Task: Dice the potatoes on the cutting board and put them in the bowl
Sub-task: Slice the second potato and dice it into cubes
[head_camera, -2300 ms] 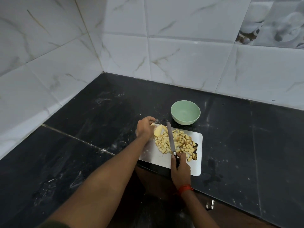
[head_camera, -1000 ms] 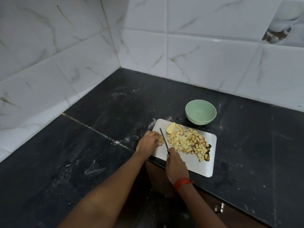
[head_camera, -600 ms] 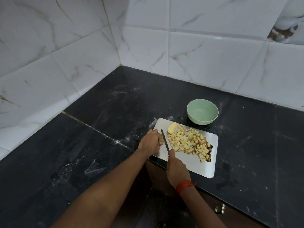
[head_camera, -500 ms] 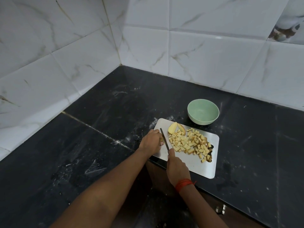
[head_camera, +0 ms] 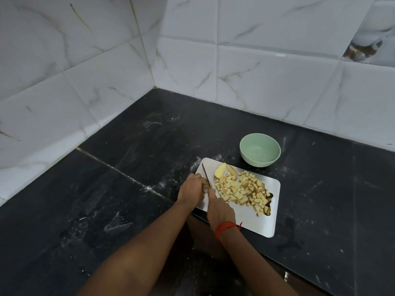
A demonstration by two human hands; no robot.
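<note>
One pale cutting board (head_camera: 252, 221) lies along the front edge of the dark counter (head_camera: 128, 210), its far side just beside one green bowl (head_camera: 260, 149). Bare counter spreads left to the tiled walls (head_camera: 85, 92) and to the right of the board. Left hand (head_camera: 191, 190): fingers curled over a small potato piece (head_camera: 205, 184), mostly hidden, at the board's left edge. Right hand (head_camera: 219, 210): closed round the handle of one knife (head_camera: 205, 173), with the blade pointing away and resting against that piece. Two uncut wedges (head_camera: 220, 170) lie at the board's far side. One heap of diced potato (head_camera: 241, 189), its cubes too many to count, covers the middle and right.
</note>
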